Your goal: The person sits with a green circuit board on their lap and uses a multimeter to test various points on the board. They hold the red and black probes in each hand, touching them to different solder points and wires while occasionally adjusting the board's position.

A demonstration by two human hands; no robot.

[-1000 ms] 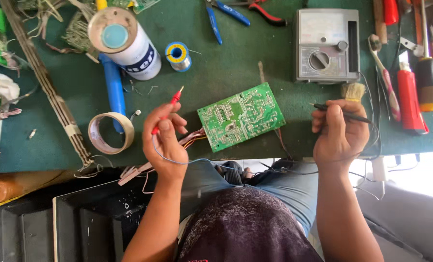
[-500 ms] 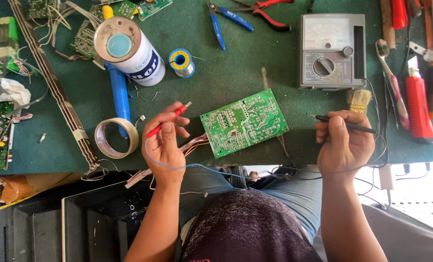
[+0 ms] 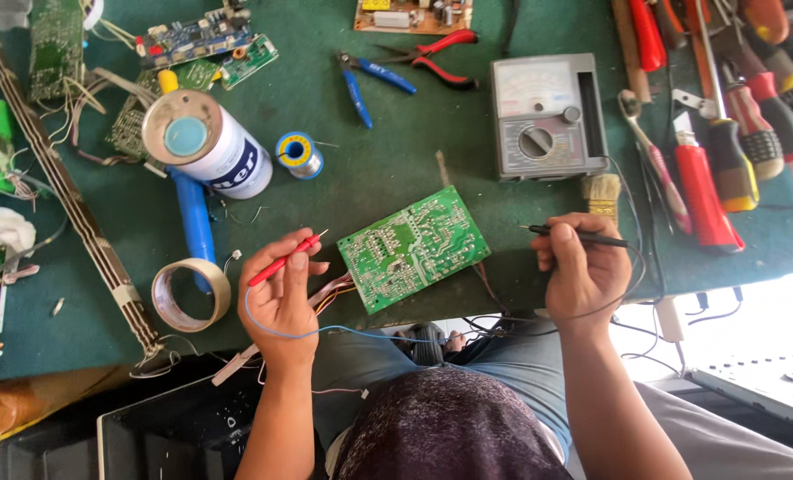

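1. Since a second ago both hands have kept their grip and stayed either side of the circuit board (image 3: 414, 248); the red probe (image 3: 285, 259) has dropped from steeply upright to a flatter slant, and the view has drifted so that more of the bench top shows.
2. Left hand (image 3: 279, 298) is closed around the red probe, thumb and fingers pinching its shaft, the metal tip aimed toward the board's left edge but clear of it.
3. Right hand (image 3: 585, 271) is clamped on the black probe (image 3: 574, 235), which lies nearly level, its tip pointing left and stopping short of the board's right corner.
4. That green board lies tilted on the green mat (image 3: 361, 133), solder side up, between the two hands, with coloured wires trailing from its lower left edge.
5. A grey meter (image 3: 548, 116) sits just above the board on the right, leads running down to the probes.
6. By my reading, the step is testing, with both tips poised and not yet touching.
7. Next calls for setting each tip on a solder point.
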